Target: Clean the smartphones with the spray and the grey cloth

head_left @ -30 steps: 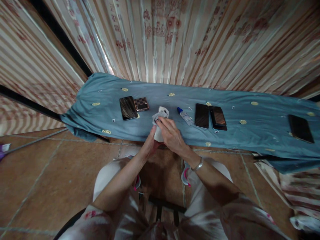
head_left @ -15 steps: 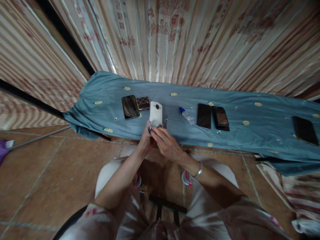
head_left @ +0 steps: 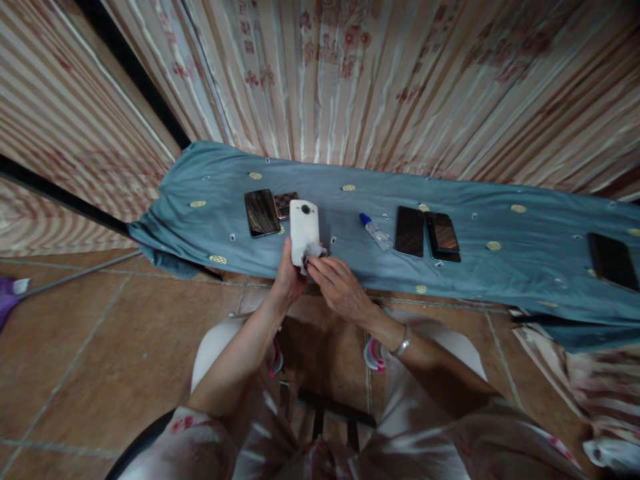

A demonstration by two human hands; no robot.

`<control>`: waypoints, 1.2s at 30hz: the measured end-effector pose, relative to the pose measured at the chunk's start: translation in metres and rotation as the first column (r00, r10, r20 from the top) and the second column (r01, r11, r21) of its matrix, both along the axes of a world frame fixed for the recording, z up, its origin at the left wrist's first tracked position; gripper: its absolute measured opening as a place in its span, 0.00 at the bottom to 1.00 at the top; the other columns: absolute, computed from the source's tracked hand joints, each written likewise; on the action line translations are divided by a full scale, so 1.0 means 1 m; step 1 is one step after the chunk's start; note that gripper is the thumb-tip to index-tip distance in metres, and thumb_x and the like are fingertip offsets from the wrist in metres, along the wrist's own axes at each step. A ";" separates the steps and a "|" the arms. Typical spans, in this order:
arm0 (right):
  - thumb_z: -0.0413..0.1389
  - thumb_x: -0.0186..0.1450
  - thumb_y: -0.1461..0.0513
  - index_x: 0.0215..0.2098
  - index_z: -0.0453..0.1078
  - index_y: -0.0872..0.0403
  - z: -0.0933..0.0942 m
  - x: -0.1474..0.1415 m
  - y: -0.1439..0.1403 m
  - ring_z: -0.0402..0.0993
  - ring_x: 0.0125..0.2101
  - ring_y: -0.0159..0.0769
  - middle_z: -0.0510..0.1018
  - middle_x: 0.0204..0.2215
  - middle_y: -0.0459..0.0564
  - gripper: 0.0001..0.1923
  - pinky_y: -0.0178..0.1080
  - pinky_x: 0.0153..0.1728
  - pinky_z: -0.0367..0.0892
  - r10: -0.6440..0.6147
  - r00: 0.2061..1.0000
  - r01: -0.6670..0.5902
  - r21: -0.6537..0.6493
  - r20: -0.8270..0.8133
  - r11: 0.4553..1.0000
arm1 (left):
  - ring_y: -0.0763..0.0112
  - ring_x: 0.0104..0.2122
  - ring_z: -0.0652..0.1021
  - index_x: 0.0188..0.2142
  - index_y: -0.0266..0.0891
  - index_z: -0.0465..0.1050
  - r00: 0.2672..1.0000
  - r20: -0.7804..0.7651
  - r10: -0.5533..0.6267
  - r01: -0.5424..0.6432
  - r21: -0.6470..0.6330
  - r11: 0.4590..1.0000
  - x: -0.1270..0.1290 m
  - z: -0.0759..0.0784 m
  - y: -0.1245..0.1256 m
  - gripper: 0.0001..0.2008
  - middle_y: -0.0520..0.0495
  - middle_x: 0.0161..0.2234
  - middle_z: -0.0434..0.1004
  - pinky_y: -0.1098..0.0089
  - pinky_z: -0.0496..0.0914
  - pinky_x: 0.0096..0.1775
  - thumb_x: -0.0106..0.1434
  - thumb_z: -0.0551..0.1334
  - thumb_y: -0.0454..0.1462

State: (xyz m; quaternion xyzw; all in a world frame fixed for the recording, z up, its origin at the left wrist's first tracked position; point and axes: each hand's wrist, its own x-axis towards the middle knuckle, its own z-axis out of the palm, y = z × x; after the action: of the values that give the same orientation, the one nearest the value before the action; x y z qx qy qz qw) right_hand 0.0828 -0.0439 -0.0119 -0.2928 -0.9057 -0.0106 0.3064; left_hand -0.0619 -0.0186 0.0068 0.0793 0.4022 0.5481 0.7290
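Observation:
A white smartphone [head_left: 303,227] is held with its back and round camera facing up, above the near edge of the cloth-covered table. My left hand [head_left: 290,275] is closed round its lower end. A crumpled grey cloth [head_left: 313,253] is pinched in my right hand [head_left: 340,287] and lies against the phone's lower right side. Just beyond the phone, a checkered case [head_left: 286,205] lies partly hidden behind it, beside a dark phone [head_left: 262,213]. To the right rests a clear bottle with a blue cap [head_left: 376,233].
A blue patterned cloth [head_left: 345,173] covers the long table. Right of the bottle lie a dark phone [head_left: 409,231] and stacked dark phones [head_left: 443,235]. Another dark device [head_left: 612,260] is at the far right. Striped curtains [head_left: 330,80] hang behind; black poles [head_left: 135,73] stand left.
The white phone has shifted slightly left and now covers more of the checkered case. The grey cloth has moved from the phone's lower left across to its lower right side.

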 end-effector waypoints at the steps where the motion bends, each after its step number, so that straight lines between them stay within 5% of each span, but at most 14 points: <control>1: 0.43 0.69 0.70 0.58 0.67 0.62 -0.001 0.001 0.000 0.65 0.56 0.45 0.73 0.56 0.61 0.22 0.51 0.56 0.66 0.000 1.000 0.000 0.005 -0.002 1.000 | 0.69 0.30 0.80 0.41 0.30 0.78 1.000 0.007 0.015 -0.015 0.011 1.000 0.000 0.000 0.000 0.30 0.43 0.30 0.82 0.72 0.74 0.35 0.68 0.48 0.54; 14: 0.41 0.69 0.70 0.61 0.64 0.61 -0.004 0.010 0.005 0.64 0.57 0.46 0.71 0.58 0.62 0.24 0.52 0.57 0.65 -0.081 0.997 0.082 -0.046 0.019 0.996 | 0.71 0.33 0.79 0.51 0.33 0.74 0.997 0.066 0.039 -0.039 -0.006 0.999 0.013 0.004 -0.005 0.26 0.46 0.34 0.82 0.72 0.72 0.37 0.72 0.45 0.47; 23: 0.41 0.70 0.68 0.63 0.62 0.62 -0.001 0.015 0.016 0.61 0.60 0.47 0.69 0.60 0.62 0.25 0.52 0.59 0.63 -0.141 0.990 0.138 -0.121 -0.023 0.983 | 0.66 0.34 0.79 0.55 0.38 0.70 0.987 -0.049 -0.151 0.151 -0.015 0.988 0.023 -0.007 -0.014 0.26 0.45 0.37 0.81 0.68 0.72 0.33 0.70 0.46 0.50; 36: 0.41 0.70 0.67 0.64 0.60 0.62 0.005 0.023 0.040 0.59 0.62 0.48 0.66 0.62 0.63 0.25 0.53 0.62 0.61 -0.226 0.970 0.207 -0.180 -0.094 0.962 | 0.71 0.21 0.75 0.43 0.35 0.73 0.956 -0.134 -0.262 0.265 0.004 0.964 0.033 -0.013 -0.020 0.24 0.47 0.26 0.77 0.71 0.72 0.26 0.70 0.47 0.50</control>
State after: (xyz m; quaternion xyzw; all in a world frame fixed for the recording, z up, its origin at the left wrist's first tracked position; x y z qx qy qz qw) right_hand 0.1053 -0.0037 -0.0066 -0.4151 -0.8469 0.0492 0.3287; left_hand -0.0284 -0.0384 -0.0063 0.1762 0.4297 0.4439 0.7663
